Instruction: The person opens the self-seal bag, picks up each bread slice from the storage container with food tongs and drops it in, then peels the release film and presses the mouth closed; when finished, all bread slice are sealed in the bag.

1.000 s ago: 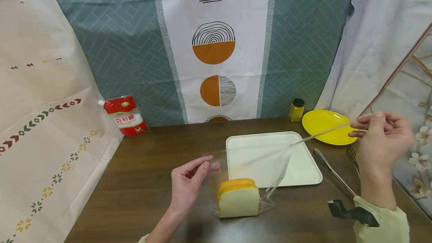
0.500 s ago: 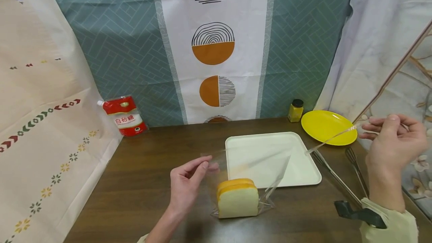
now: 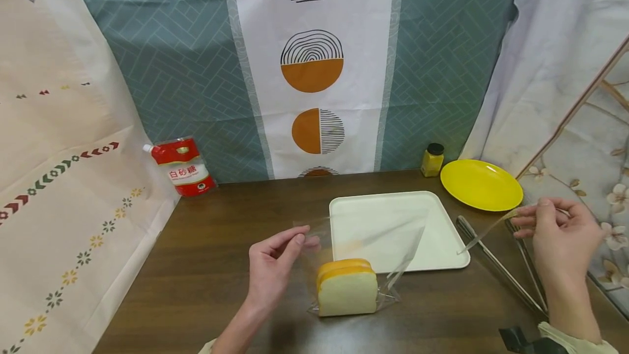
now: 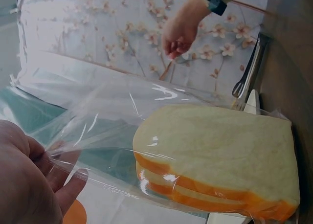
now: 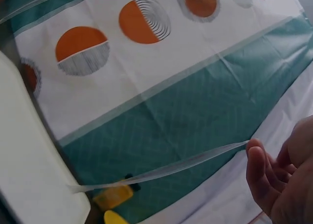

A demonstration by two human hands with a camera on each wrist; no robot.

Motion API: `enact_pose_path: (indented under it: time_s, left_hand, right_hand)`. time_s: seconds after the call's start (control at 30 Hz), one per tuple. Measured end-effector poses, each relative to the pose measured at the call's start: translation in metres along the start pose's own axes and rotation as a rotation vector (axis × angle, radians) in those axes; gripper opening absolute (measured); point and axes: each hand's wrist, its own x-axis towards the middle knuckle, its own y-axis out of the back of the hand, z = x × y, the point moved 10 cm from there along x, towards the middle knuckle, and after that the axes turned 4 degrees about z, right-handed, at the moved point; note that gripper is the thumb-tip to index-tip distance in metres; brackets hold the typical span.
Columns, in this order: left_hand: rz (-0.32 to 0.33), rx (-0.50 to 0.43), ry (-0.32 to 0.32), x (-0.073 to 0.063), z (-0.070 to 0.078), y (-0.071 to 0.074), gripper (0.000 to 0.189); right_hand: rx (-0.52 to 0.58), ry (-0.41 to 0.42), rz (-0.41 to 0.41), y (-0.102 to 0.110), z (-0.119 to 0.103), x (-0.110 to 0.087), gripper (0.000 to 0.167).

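Observation:
My left hand [image 3: 275, 264] pinches the upper left edge of a clear plastic bag [image 4: 98, 155] between thumb and fingers. Inside the bag, two slices of bread [image 3: 348, 294] stand upright at the bottom, pale with orange-brown crusts. The bag's mouth spreads up and to the right, over part of the white tray. Off to the right, my right hand [image 3: 565, 239] pinches one end of a thin clear plastic strip [image 5: 181, 165]. The strip's other end dangles free near the tray's right corner, apart from the bag.
Behind the bag lies the white tray [image 3: 444, 239]. A yellow plate [image 3: 481, 184] and a yellow black-lidded jar [image 3: 432, 161] stand at the back right. Long metal utensils [image 3: 501, 269] lie below the right hand. A red sugar pouch [image 3: 184, 168] leans at the back left.
My right hand has drawn the strip away from the bag's mouth to the right, then lowered it, swinging back slightly left. The left hand, bag and bread have stayed put.

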Motion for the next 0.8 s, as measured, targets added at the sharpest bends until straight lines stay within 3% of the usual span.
enact_pose_path:
  time_s: [0.17,0.37,0.53,0.8]
  left_hand:
    - [-0.005,-0.011,0.007,-0.001,-0.002,0.000,0.019]
    - [-0.009,-0.013,-0.010,0.000,0.000,0.000,0.018]
    - [0.001,-0.011,-0.014,0.000,0.000,0.001,0.018]
    - [-0.006,-0.003,0.008,0.000,-0.003,0.001,0.018]
  right_hand:
    - [-0.125,-0.076,-0.145,-0.003,0.028,-0.011,0.008]
    - [-0.257,-0.059,-0.385,-0.012,0.058,-0.032,0.024]
    - [-0.363,-0.072,-0.511,-0.019,0.081,-0.051,0.034]
    - [-0.471,-0.133,-0.803,-0.043,0.114,-0.082,0.018]
